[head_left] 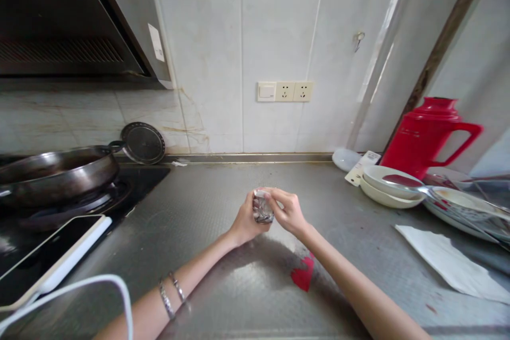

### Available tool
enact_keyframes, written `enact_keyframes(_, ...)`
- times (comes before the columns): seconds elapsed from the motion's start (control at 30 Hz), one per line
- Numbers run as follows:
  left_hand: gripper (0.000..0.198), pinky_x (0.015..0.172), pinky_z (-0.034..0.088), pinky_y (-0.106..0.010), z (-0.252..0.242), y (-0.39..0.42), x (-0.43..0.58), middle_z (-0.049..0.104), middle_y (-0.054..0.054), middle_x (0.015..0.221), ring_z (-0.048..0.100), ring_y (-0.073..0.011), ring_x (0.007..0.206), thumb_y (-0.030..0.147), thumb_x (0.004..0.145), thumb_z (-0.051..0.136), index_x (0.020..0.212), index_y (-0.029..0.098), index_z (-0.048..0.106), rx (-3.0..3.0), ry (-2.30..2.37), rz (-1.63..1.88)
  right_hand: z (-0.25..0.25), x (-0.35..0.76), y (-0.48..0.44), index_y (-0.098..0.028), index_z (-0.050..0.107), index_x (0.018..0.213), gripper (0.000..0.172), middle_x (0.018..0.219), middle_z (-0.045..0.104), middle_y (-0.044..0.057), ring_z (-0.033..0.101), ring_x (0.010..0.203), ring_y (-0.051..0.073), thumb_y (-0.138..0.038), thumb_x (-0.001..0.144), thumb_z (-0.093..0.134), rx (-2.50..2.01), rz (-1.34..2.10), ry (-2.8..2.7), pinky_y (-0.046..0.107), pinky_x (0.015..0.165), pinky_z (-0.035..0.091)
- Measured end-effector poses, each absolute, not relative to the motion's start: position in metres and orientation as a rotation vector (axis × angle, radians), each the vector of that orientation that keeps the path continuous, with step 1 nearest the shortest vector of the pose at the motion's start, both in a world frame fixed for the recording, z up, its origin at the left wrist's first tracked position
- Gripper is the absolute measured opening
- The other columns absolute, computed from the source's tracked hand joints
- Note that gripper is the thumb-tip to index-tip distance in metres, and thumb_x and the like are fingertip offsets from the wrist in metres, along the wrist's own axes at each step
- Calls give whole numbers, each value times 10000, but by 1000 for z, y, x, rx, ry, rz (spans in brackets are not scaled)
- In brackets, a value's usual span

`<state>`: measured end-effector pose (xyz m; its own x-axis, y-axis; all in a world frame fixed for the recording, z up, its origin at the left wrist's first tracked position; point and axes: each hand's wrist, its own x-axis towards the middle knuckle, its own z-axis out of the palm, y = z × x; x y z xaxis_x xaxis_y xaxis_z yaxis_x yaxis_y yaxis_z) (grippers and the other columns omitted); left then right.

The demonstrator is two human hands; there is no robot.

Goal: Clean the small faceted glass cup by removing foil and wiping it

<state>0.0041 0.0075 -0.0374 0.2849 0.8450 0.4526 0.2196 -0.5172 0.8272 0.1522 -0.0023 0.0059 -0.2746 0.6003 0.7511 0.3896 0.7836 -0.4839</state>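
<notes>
Above the middle of the metal counter, my left hand (244, 227) is wrapped around a small, shiny, see-through-looking glass (263, 209). My right hand (287, 211) is closed at the glass's upper right edge, thumb and fingers pinched there. Whether the right fingers also hold something thin is too small to tell. Below the hands, a torn red scrap (303, 274) lies on the counter, partly beside my right forearm.
A pan (59, 178) stands on the stove at left, near a phone-like device (51, 260) with a white cable (119, 281). At right are stacked bowls (392, 199), a red thermos jug (426, 135) and a white paper sheet (450, 263). Wall sockets (294, 91) are ahead.
</notes>
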Motion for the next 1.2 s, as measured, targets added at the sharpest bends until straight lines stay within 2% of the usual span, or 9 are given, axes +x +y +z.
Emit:
enact_keyframes(0.13, 830, 734, 494, -318, -40, 8, 4, 615, -42, 1006, 619, -193, 844, 129, 552, 735, 1271, 189, 325, 1913, 960, 1241, 1, 152, 2, -165, 706, 758, 449, 675, 692, 36, 662, 653, 196, -450, 939, 410, -945, 367, -1751, 276, 611, 508)
enact_keyframes(0.2, 820, 735, 492, -316, -41, 9, 4, 612, -46, 1013, 618, -192, 845, 118, 551, 725, 1264, 184, 326, 1921, 933, 1247, 0, 151, 0, -175, 713, 799, 415, 752, 717, 50, 678, 719, 207, -428, 941, 416, -912, 347, -1741, 291, 665, 521)
enact_keyframes(0.3, 761, 723, 489, -306, -42, 10, 4, 604, -55, 1018, 612, -188, 841, 102, 568, 702, 1236, 181, 345, 1946, 907, 1241, 1, 150, -5, -213, 708, 972, 320, 997, 724, 75, 670, 959, 229, -361, 943, 426, -735, 280, -1828, 345, 862, 513)
enact_keyframes(0.37, 724, 698, 488, -299, -41, 9, 3, 602, -54, 999, 607, -183, 818, 99, 581, 692, 1219, 180, 361, 1962, 909, 1220, 1, 150, -7, -231, 698, 1032, 306, 1051, 714, 78, 654, 1022, 232, -349, 940, 431, -649, 269, -1890, 369, 916, 499)
enact_keyframes(0.6, 870, 852, 480, -355, -36, 6, 2, 574, -75, 1156, 591, -228, 1006, 97, 543, 736, 1295, 208, 315, 1942, 912, 1241, -2, 152, -1, -240, 733, 980, 341, 969, 741, 55, 694, 911, 266, -411, 935, 441, -845, 379, -1695, 383, 805, 549)
enact_keyframes(0.87, 724, 800, 497, -323, -27, 6, 0, 595, -64, 1092, 607, -194, 931, 76, 576, 682, 1206, 195, 348, 1976, 852, 1266, 3, 154, -7, -251, 659, 1147, 307, 1133, 690, 54, 618, 1114, 231, -260, 932, 440, -571, 161, -1926, 415, 983, 489)
enact_keyframes(0.97, 747, 801, 498, -323, -25, 7, -2, 597, -64, 1099, 609, -194, 929, 82, 568, 693, 1216, 203, 341, 1978, 871, 1288, 6, 154, -7, -242, 664, 1139, 302, 1153, 680, 63, 626, 1101, 239, -255, 938, 439, -591, 191, -1884, 413, 965, 497)
enact_keyframes(1.13, 761, 816, 495, -331, -24, 8, -4, 598, -61, 1105, 608, -206, 955, 100, 555, 719, 1209, 215, 348, 1926, 903, 1324, 7, 150, -6, -224, 729, 987, 326, 987, 738, 54, 689, 945, 280, -360, 944, 435, -833, 317, -1688, 391, 809, 564)
enact_keyframes(1.2, 739, 808, 493, -326, -23, 9, -4, 599, -61, 1096, 611, -203, 940, 122, 561, 723, 1196, 216, 356, 1916, 901, 1331, 5, 150, -6, -224, 719, 1016, 311, 1036, 725, 61, 676, 987, 276, -333, 942, 437, -799, 244, -1710, 400, 850, 555)
